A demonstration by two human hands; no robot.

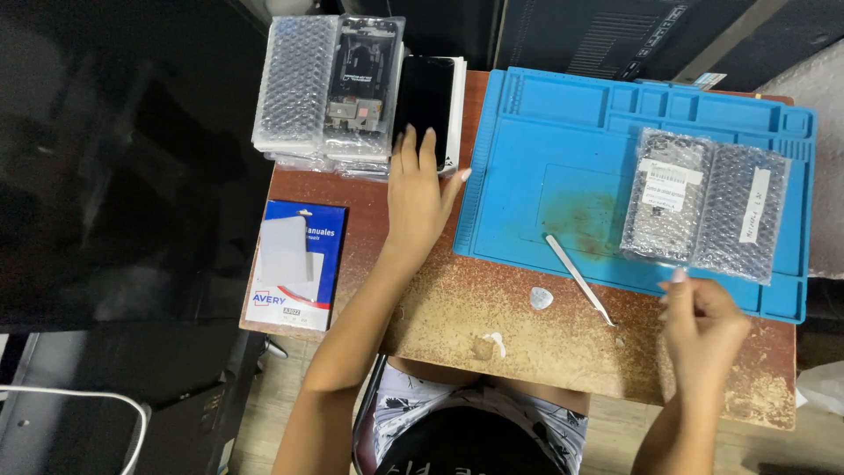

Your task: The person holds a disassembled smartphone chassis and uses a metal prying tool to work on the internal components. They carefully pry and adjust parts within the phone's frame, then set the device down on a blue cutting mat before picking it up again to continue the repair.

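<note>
Two hands over a worn brown table (457, 308), top scuffed pale w/ finish rubbed off toward the near edge. Left hand (418, 198) lies flat, fingers spread open, fingertips on a black phone (425, 97) that sits on a white box at the table's far edge. Just left of the phone: stack of bubble-wrap packs (325, 84), top one showing a phone frame through the wrap. Right hand (699, 321) is loosely curled near the front-right, fingertips by the near edge of a bubble-wrap pouch (703, 207); can't tell if it's gripping anything. Pouch lies on a blue work mat (545, 141) covering the table's right half, mat stained brownish in the middle, w/ small compartments along its far rim. Metal tweezers (578, 279) lie diagonal across the mat's near edge; white pick (541, 298) just beside on bare wood. Blue label pack (296, 264) at front-left. Surroundings dark; wood-look floor below.
</note>
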